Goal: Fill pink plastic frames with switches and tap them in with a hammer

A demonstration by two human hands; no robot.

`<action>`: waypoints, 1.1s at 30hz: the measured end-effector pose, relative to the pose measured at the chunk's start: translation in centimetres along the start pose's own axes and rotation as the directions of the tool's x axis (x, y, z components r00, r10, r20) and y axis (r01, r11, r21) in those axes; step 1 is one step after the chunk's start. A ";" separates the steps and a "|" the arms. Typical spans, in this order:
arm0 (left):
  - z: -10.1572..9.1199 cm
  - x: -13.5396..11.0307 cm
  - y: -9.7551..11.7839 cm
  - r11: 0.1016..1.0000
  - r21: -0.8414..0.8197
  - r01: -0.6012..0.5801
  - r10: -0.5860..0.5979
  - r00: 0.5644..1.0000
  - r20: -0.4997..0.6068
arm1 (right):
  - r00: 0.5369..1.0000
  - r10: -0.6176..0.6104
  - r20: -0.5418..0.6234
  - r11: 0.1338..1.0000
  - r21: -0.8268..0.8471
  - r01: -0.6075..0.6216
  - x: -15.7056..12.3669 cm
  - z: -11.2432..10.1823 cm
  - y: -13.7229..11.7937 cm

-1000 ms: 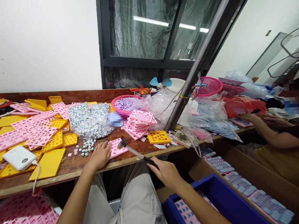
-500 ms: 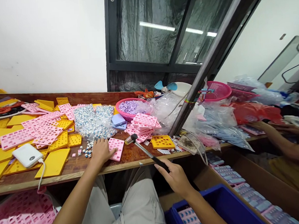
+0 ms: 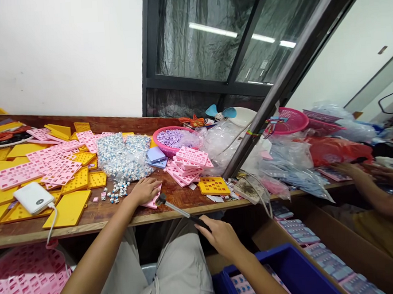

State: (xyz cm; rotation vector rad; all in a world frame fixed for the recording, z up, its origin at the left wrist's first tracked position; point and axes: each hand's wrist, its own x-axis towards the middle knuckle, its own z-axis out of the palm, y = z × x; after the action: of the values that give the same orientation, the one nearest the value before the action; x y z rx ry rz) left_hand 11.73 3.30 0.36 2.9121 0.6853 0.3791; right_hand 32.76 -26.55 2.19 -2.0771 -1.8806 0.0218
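Note:
My left hand (image 3: pixel 146 190) lies over a pink panel with square holes (image 3: pixel 152 203) near the table's front edge, fingers stretched across it and hiding most of it. In my right hand (image 3: pixel 220 235) is a small hammer (image 3: pixel 177 209), gripped by its black handle. Its dark head is at the panel's right part; whether it touches cannot be told. Left of my left hand lie small white-and-blue pieces (image 3: pixel 118 191). Behind them rest clear bags of similar pieces (image 3: pixel 124 158).
Yellow plates (image 3: pixel 67 209) and a white power bank (image 3: pixel 34 198) cover the left. A pink basket (image 3: pixel 156 138) holds purple pieces. Stacked pink panels (image 3: pixel 191 158) and a slanted metal pole (image 3: pixel 264 116) stand right. Below is a blue bin (image 3: pixel 289 252). A co-worker's arm (image 3: pixel 368 189) is far right.
My left hand has slid right, covering more of the pink panel. The hammer has moved left and down, its head now at the panel. The view has shifted slightly.

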 end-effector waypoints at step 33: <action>-0.4 -0.2 -0.2 0.948 -0.013 0.319 -0.317 0.938 -0.138 | 1.000 0.028 -0.001 0.987 0.158 -0.027 0.4 1.1 -1.3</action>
State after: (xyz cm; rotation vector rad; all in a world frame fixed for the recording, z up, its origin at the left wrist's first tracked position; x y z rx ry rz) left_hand 11.36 3.42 0.66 2.7323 1.1607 0.5408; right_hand 31.29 -25.77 1.62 -1.9943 -1.7864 0.1689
